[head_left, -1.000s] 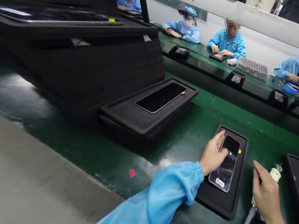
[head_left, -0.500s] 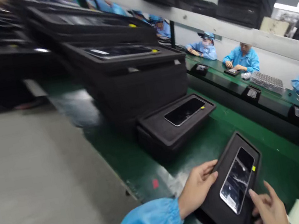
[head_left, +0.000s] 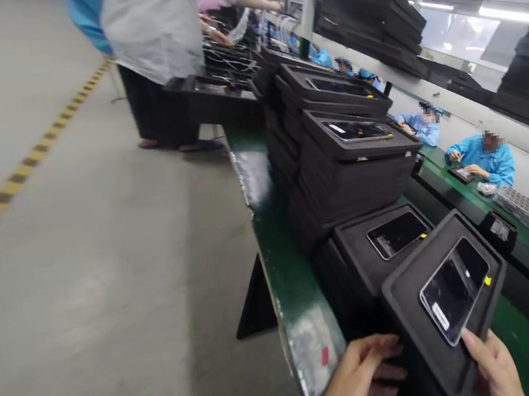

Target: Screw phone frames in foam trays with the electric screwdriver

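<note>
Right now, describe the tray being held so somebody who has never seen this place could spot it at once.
Follow the long green bench toward its near end, past the tall stacks of black trays. The one meant is the black foam tray nearest the camera, gripped by the left hand and right hand. Unlike its neighbours, it is tilted, not lying flat, and holds a phone.

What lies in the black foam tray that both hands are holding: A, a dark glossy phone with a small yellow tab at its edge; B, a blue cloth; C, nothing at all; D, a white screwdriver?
A: a dark glossy phone with a small yellow tab sits in the recess of the black foam tray, which the left hand and right hand grip at its near end.
</note>
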Motion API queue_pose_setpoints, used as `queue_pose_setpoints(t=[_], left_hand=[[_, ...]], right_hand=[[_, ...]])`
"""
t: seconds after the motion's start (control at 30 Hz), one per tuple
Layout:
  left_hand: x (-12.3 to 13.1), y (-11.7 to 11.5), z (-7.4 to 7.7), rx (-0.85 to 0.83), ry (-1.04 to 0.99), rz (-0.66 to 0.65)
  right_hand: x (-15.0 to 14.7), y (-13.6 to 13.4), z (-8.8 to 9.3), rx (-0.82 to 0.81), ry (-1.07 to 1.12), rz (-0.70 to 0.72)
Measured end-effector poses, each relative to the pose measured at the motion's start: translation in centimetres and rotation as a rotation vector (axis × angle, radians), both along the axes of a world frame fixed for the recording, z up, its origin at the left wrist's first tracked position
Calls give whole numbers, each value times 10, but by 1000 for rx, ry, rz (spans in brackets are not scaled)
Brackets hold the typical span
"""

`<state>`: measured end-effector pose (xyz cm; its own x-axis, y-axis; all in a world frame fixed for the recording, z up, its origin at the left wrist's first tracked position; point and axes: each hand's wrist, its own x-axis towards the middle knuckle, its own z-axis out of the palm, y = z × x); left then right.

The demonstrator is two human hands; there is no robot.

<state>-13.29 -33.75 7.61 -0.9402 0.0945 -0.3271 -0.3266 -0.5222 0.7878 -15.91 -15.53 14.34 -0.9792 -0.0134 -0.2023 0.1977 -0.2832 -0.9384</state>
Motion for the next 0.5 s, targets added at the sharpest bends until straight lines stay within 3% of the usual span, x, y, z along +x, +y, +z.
queue_pose_setpoints(t=[0.1, 0.23, 0.33, 0.5], left_hand=[[10, -12, -15, -88, 5, 60], [12, -16, -25, -155, 45, 79], [7, -12, -24, -175, 56, 64], [-3, -28, -12, -155, 94, 11]], right_hand=[[-32, -47, 19, 34, 2, 131], [-58, -78, 17, 406, 35, 186], [-59, -66, 3, 569, 77, 165], [-27, -23, -11, 607, 80, 186]])
